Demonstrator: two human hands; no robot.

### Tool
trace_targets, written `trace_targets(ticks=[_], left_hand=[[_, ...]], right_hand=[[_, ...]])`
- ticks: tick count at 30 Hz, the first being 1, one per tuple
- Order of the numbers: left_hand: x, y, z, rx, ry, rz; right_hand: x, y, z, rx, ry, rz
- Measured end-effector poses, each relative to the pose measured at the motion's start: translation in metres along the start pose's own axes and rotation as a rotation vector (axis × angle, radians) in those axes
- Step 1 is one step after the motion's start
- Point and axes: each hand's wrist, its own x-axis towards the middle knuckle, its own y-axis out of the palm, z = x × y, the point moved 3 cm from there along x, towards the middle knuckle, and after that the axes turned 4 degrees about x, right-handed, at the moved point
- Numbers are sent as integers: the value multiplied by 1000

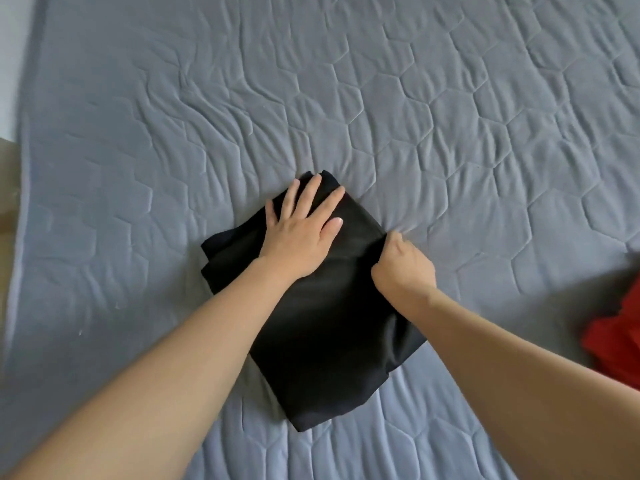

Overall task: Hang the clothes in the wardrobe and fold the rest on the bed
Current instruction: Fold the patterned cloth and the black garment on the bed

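Forearms: two, bare, entering from the lower corners of the frame, nearest the camera.

Black garment (322, 317): centre of frame, lying on the bed (450, 116); folded to a compact oblong, with uneven layers showing at its left edge. Judged nearly finished, perhaps one more fold or a smoothing to go.

Left hand (304, 230): fingers straight and spread, palm pressed flat on the garment's upper end.

Right hand (403, 263): fingers curled, pinching the garment's right edge.

Red garment (613, 334): right edge of frame, bunched and unfolded, well apart from the black one; judged still to do.

Wardrobe: not in view; whether any hanging is done cannot be told.
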Motion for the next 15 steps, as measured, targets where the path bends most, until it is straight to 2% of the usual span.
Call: trace_targets(ticks=[4, 7, 10, 12, 14, 15], left_hand=[[35, 16, 3, -86, -46, -28], [40, 30, 14, -25, -36, -125], [43, 27, 27, -47, -27, -94], [34, 15, 34, 14, -149, -92], [-4, -2, 27, 56, -278, -177], [-32, -6, 16, 46, -289, -238]], right_hand=[[5, 8, -11, 6, -33, -182], [10, 19, -12, -111, -77, -216], [16, 24, -12, -157, -61, -222], [19, 25, -10, -193, -67, -204], [16, 26, -5, -251, -76, -225], [14, 26, -2, -271, -75, -249]])
